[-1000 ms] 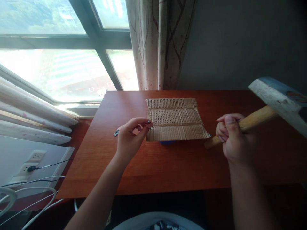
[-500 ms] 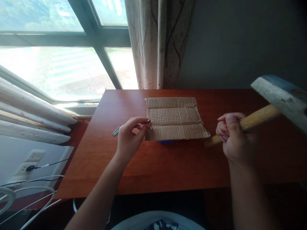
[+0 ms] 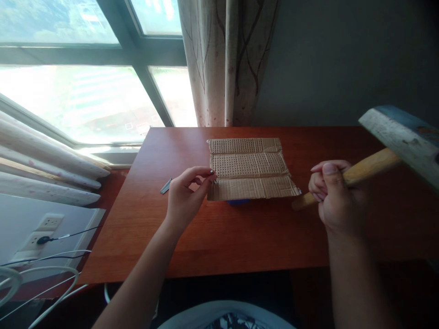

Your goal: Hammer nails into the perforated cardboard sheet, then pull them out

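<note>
A creased piece of cardboard [image 3: 250, 170] full of small holes lies on the reddish wooden table [image 3: 240, 228], with something blue under its near edge. My left hand [image 3: 187, 196] pinches a small nail upright at the cardboard's near left corner. My right hand [image 3: 334, 196] is wrapped round the wooden handle of a hammer [image 3: 387, 151], whose grey head is raised at the right, well clear of the cardboard.
A few spare nails [image 3: 166, 186] lie on the table left of my left hand. A patterned curtain [image 3: 228, 59] hangs behind the table beside a large window. A wall socket with cables [image 3: 44, 237] sits low on the left.
Almost nothing has changed. The view has shifted slightly, and both hands hold the same poses with the nail and the hammer.
</note>
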`<control>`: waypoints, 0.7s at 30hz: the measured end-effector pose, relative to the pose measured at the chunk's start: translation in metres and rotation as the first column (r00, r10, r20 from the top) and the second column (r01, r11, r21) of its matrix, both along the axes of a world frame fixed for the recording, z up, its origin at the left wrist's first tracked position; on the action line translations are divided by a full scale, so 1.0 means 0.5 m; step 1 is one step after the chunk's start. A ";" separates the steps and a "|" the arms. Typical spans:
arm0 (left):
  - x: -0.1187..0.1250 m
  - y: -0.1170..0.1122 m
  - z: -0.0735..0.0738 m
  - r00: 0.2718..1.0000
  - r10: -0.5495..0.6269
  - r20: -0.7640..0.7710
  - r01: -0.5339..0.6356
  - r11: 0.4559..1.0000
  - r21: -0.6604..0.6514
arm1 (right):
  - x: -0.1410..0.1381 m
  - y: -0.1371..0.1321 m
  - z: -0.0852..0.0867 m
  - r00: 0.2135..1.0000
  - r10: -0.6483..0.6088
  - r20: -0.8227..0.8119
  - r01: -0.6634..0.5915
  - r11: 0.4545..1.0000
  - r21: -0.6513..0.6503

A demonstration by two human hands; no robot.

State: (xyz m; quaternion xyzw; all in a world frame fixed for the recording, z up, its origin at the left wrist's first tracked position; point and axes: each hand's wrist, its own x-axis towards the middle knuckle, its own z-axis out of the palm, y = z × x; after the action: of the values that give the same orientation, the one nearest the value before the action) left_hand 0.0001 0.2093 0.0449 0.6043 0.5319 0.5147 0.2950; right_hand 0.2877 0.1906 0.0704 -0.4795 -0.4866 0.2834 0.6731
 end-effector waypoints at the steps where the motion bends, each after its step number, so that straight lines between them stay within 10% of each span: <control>1: 0.000 0.000 0.000 1.000 0.000 0.007 0.000 1.000 -0.001 | 0.000 0.000 0.000 1.000 -0.006 0.005 0.006 1.000 -0.001; 21: -0.001 0.002 -0.006 0.999 -0.007 -0.045 0.007 1.000 0.021 | 0.001 -0.002 -0.001 1.000 -0.006 0.027 0.006 1.000 -0.012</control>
State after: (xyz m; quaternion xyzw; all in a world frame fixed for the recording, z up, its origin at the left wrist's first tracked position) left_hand -0.0002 0.2105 0.0419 0.6206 0.5308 0.5056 0.2785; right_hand 0.2884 0.1893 0.0700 -0.4887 -0.4925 0.2778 0.6645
